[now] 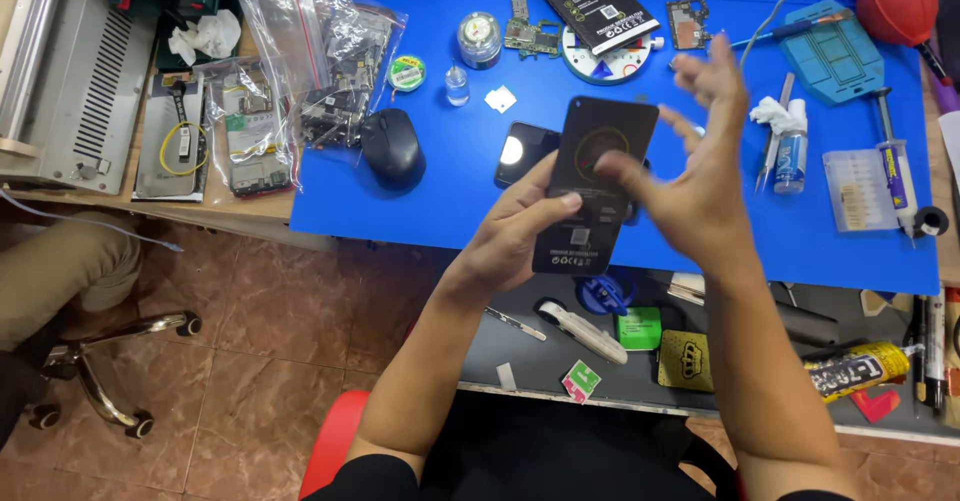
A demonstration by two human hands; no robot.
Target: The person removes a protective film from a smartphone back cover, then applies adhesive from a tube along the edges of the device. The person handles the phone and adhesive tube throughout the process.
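Closest to us, our two forearms rise from the bottom edge toward the blue mat (430, 201) on the surface. Our left hand (520, 231) is curled around a flat black battery pack (592, 186), thumb pressed across its face, holding it tilted above the mat's near edge. Our right hand (700, 176) is spread wide with loose fingers and grips nothing; its thumb just meets the pack's right side, and the upper fingers are blurred.

Clear plastic bags (290, 71) at the mat's left hold circuit boards and small parts, though we cannot make out each piece. A small round clear jar (479, 39) stands further back, its contents unclear. A black mouse (392, 147) lies beside the bags. A dark phone (524, 153) is partly hidden behind the pack. Below the mat, an open drawer (520, 346) holds a yellow glue tube (858, 369), cut off partly by our right arm.
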